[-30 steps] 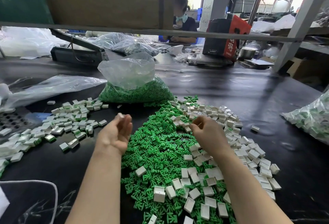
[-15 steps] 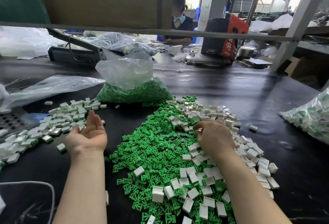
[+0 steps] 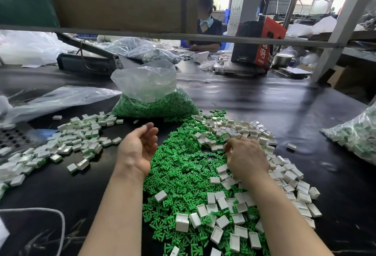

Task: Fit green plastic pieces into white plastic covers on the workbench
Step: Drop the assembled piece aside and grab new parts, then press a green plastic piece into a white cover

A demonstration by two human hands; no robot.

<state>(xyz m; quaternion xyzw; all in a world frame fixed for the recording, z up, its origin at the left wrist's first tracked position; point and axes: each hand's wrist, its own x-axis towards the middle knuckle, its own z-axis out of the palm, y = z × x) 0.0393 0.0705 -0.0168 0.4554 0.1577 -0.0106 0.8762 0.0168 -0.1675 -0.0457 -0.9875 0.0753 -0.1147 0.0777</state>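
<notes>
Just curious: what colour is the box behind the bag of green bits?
Black and red box, clearest in the head view.

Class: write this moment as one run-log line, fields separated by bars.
left hand: open, palm up, empty | right hand: fingers down among white covers | green pieces: loose pile between hands

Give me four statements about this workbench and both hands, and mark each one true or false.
1. The left hand is palm-up and holds nothing. True.
2. The right hand hovers above the finished pieces at the left. False: it is on the mixed pile of white covers and green pieces.
3. The clear bag behind the pile holds white covers. False: green pieces.
4. A person sits at the far bench. True.
</notes>
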